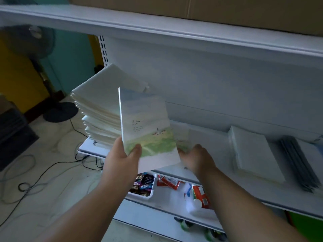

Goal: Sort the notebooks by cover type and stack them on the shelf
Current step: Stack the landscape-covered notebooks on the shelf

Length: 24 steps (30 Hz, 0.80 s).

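My left hand [122, 154] holds a notebook with a sky-and-meadow cover [146, 123] upright above the white shelf [215, 137], thumb pressed on the front of its lower corner. My right hand [195, 158] reaches behind the notebook's lower right edge, touching another similar-covered notebook [182, 137] lying on the shelf; its fingers are hidden. A tall leaning pile of pale notebooks [103, 105] stands at the shelf's left end. To the right lie a small stack of white-covered notebooks [253, 154] and a row of dark grey ones [297, 163].
An upper shelf [157, 27] carries a cardboard box [227, 9]. The lower shelf holds a tray of sweets [143, 186] and red-and-white packets [201, 194]. A standing fan [35, 49] and loose cables [52, 168] occupy the floor at left.
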Each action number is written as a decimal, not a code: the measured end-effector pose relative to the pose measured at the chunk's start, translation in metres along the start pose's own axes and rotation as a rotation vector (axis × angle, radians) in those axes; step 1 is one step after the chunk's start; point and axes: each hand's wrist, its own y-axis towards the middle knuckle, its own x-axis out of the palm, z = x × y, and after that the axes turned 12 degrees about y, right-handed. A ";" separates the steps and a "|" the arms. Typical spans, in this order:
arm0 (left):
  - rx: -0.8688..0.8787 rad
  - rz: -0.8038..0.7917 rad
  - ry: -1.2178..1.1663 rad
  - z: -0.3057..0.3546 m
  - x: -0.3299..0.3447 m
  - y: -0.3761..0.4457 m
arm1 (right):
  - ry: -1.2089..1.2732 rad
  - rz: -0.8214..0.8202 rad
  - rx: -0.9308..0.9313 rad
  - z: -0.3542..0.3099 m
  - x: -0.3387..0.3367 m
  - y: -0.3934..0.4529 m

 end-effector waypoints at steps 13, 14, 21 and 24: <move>0.013 0.156 0.108 0.011 0.006 -0.009 | 1.120 -0.041 0.022 0.009 -0.047 0.005; 0.016 0.158 0.096 0.012 0.007 -0.009 | 1.235 -0.089 0.025 0.007 -0.052 0.000; -0.080 -0.049 -0.234 0.020 0.017 -0.013 | 0.853 -0.265 -0.210 -0.013 -0.028 -0.041; -0.067 -0.041 -0.160 0.015 0.010 -0.015 | 0.574 -0.080 -0.206 -0.011 -0.018 -0.029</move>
